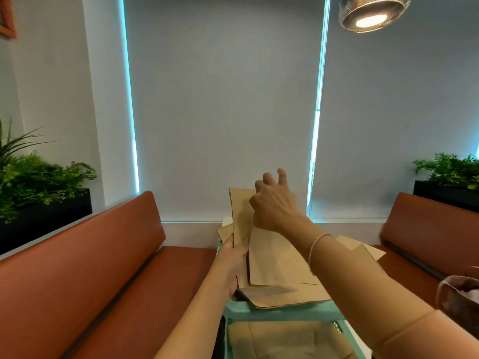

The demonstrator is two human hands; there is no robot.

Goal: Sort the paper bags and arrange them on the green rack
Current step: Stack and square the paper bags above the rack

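An upright paper bag (239, 216) is pinched by the left hand (233, 257); the right hand (274, 203), fingers loosely curled and holding nothing, is raised just beside its top.

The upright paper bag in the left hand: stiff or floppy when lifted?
Probably fairly stiff: the flattened paper bag stands upright though the left hand grips only its lower edge. Likely light too. Loose bags on the green rack lie skewed, so may slide.

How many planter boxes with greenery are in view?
2: one planter box behind the left bench, one behind the right bench at the frame edge. Others may lie outside the view.
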